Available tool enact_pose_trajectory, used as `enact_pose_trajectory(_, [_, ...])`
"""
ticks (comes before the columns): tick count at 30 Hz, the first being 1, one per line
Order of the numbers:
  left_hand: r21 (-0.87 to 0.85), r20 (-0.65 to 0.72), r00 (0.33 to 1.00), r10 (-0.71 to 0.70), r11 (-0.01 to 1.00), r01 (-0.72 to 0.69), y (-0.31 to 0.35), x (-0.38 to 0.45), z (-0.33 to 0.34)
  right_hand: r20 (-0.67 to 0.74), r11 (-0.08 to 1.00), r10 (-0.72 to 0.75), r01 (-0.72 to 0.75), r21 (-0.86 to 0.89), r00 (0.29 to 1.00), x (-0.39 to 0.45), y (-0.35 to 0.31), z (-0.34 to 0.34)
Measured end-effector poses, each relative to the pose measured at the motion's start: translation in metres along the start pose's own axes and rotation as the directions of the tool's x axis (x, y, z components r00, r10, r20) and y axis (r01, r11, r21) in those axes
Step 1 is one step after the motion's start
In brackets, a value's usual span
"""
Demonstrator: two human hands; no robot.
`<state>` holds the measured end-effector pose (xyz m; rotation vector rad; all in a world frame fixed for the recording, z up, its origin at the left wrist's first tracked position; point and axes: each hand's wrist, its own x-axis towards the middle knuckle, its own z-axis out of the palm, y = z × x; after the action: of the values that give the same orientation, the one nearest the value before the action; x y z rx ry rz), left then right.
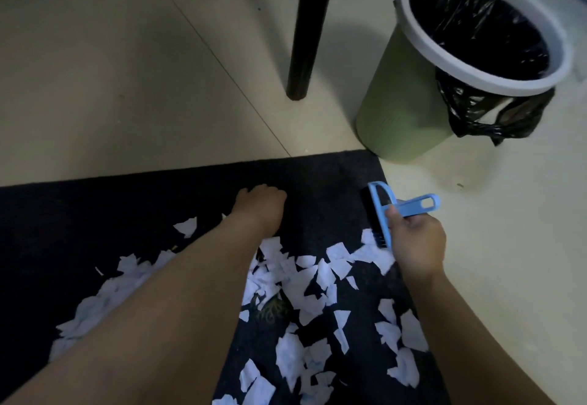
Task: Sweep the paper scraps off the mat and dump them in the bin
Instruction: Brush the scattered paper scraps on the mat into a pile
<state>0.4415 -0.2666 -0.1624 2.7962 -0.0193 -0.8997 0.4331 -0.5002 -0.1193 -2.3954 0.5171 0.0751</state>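
Observation:
A dark mat [330, 182] lies on the pale floor, strewn with several white paper scraps [305, 280] over its near and middle part. My right hand [416, 242] grips a small blue hand brush [381, 210] with black bristles, held over the mat's right edge beside the scraps. My left hand [260, 204] rests on the mat near its far edge, fingers curled down against the mat with nothing seen in it. A green bin [397, 109] with a white rim and a black liner stands just past the mat's far right corner.
Two dark furniture legs [305, 29] stand on the tiled floor behind the mat, one close to the bin's left side. Bare floor [495, 245] stretches to the right of the mat.

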Motion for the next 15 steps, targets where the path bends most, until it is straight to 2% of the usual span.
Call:
enact_pose_trajectory(2, [0.064, -0.003, 0.996, 0.092, 0.994, -0.091, 0.028, 0.001, 0.005, -0.023, 0.994, 0.02, -0.022, -0.109, 1.0, -0.001, 0.011, -0.008])
enact_pose_trajectory(4, [0.096, 0.063, 0.989, 0.135, 0.985, -0.141, 0.058, 0.0, 0.008, -0.03, 0.984, 0.023, -0.028, -0.174, 0.999, -0.004, 0.023, -0.013])
enact_pose_trajectory(9, [0.136, 0.219, 0.976, 0.015, 0.99, -0.045, 0.094, -0.001, 0.02, 0.007, 0.971, 0.037, -0.034, -0.238, 0.999, -0.008, 0.043, -0.014])
enact_pose_trajectory(13, [0.127, 0.247, 0.968, -0.039, 0.992, 0.008, 0.088, 0.002, 0.023, 0.063, 0.967, -0.025, 0.04, -0.253, 0.998, -0.032, 0.03, -0.002])
enact_pose_trajectory(15, [0.094, 0.228, 0.972, -0.052, 0.995, 0.031, 0.087, 0.004, 0.024, 0.149, 0.964, -0.071, 0.107, -0.245, 0.986, -0.054, 0.02, 0.011])
